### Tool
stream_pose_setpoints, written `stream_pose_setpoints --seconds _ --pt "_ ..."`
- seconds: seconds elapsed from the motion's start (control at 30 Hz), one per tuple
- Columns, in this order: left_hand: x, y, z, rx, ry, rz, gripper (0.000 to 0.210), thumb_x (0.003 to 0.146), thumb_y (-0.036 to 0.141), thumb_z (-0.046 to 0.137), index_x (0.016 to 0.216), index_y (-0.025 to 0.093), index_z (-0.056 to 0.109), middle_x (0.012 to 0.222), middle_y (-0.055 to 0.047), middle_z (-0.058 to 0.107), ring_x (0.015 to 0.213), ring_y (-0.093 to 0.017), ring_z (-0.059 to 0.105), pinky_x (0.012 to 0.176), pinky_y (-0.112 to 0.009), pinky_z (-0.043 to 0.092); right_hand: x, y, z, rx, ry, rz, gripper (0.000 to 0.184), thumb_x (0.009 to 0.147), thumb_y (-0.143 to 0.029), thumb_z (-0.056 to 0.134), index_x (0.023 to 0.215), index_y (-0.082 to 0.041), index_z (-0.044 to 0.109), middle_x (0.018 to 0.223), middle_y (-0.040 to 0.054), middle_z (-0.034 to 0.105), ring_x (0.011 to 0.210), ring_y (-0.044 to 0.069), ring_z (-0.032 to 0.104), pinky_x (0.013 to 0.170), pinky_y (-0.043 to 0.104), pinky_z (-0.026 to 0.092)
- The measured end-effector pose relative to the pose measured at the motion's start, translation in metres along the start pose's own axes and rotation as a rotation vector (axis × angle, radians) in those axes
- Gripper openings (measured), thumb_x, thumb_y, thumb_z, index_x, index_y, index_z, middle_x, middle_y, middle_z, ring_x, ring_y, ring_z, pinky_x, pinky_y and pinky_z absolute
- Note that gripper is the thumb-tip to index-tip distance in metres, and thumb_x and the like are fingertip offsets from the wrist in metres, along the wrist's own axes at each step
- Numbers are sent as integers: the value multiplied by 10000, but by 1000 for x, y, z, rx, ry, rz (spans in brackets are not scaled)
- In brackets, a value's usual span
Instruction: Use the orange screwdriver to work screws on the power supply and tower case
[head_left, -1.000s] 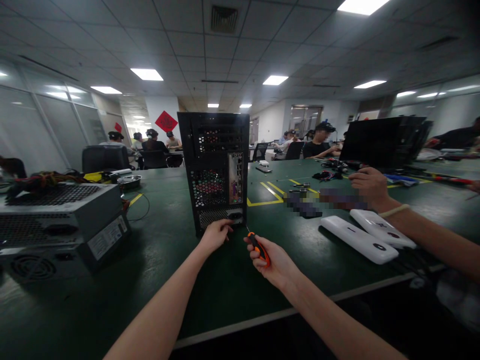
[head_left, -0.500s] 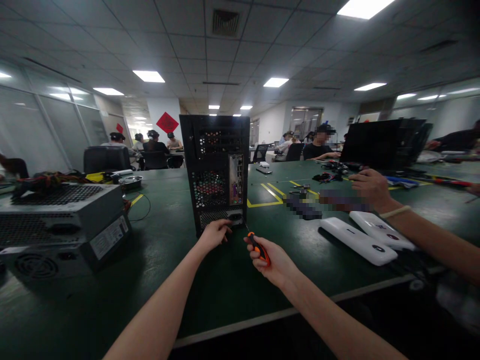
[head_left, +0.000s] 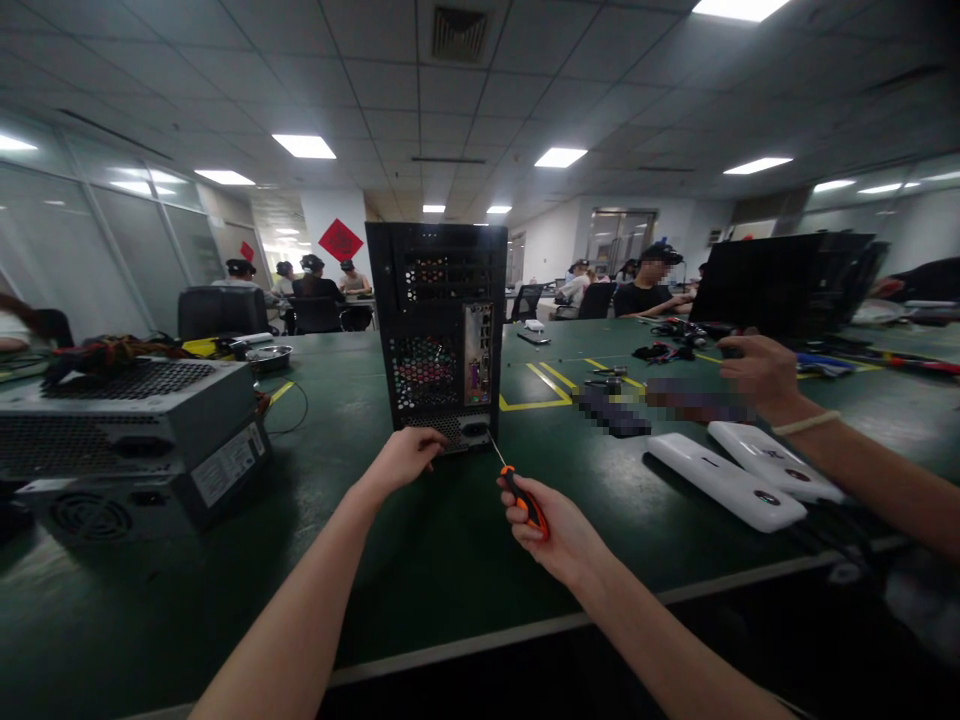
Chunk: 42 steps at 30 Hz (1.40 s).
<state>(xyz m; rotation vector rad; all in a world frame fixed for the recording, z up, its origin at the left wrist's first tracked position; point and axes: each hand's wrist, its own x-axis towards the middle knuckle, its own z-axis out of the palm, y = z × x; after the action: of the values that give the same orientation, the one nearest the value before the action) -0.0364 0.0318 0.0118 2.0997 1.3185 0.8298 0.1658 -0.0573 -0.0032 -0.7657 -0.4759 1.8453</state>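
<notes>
A black computer case [head_left: 442,240] stands upright on the table, its back panel facing me. Low on that panel sits a power supply [head_left: 474,429] with a socket and a perforated grille. My right hand [head_left: 551,520] is wrapped round the orange-and-black handle of a screwdriver [head_left: 525,502]. Its thin shaft points up and left to the lower right corner of the panel; whether the tip sits in a screw is too small to tell. My left hand [head_left: 401,462] is at the panel's lower left, fingers loosely bent and apart by the grille, holding nothing.
Two stacked grey power supplies [head_left: 150,420] with cables on top lie at the left, a metal bowl [head_left: 268,357] behind them. On the right are white power banks [head_left: 724,482], loose tools and cables, and another person's hand [head_left: 761,375]. A second black case [head_left: 780,280] stands farther back.
My left hand has shifted left, away from the power supply's socket. The screwdriver stays at the lower right corner in my right hand. The view has turned slightly left.
</notes>
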Motion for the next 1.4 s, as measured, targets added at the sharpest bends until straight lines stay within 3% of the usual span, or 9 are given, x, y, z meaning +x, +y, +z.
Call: stream_pose_setpoints --seconds 0.13,0.3,0.43,0.6,0.93,1.07,1.23,1.4 --pt "-16 -3 1 130 59 37 173 695 230 517 808 211 646 746 -31 615 598 -137 535 623 -241 385 -5 4 -3 49 -46 -36 151 818 -158 389 789 -92 521 596 3 458 416 20 371 286 87 236" --pt "-19 1 25 183 150 9 117 679 266 558 736 217 648 835 -61 591 796 -190 522 759 -285 363 -12 9 -9 82 -83 -100 143 801 -154 416 793 -90 544 606 5 463 416 15 368 290 85 250" --pt "-19 6 37 317 147 -52 183 698 334 536 803 218 631 890 -60 562 818 -193 523 748 -307 379 -14 14 -11 40 -94 -202 112 752 -186 509 799 -100 562 611 5 480 414 16 369 287 91 248" --pt "-19 6 39 500 111 -46 184 745 329 473 832 236 604 930 -25 544 807 -165 530 689 -283 399 -14 14 -12 39 -115 -230 122 732 -205 542 795 -105 575 612 2 484 415 11 356 285 86 243" --pt "-16 -4 39 463 125 -57 168 727 314 490 817 203 579 876 -30 556 791 -150 534 676 -258 391 -15 14 -12 10 -112 -249 140 716 -234 561 802 -123 571 618 -10 469 424 8 349 294 85 229" --pt "-13 -7 36 347 125 -25 143 723 288 489 757 182 577 844 -42 566 745 -146 542 649 -258 396 -15 14 -12 -2 -117 -258 156 719 -248 560 809 -120 570 621 -9 467 431 10 348 302 92 219" --pt "-8 -9 27 -149 67 -95 162 744 296 441 795 153 499 704 -17 563 485 -77 491 443 -200 361 -18 16 -12 -61 -121 -290 162 733 -269 551 811 -127 561 621 -11 468 434 15 350 311 107 195" --pt "-9 1 17 -475 114 -77 201 705 315 500 789 133 511 684 3 524 491 -47 454 426 -168 332 -21 19 -7 -220 -102 -315 188 725 -308 563 823 -149 544 625 -13 477 442 30 374 326 126 184"
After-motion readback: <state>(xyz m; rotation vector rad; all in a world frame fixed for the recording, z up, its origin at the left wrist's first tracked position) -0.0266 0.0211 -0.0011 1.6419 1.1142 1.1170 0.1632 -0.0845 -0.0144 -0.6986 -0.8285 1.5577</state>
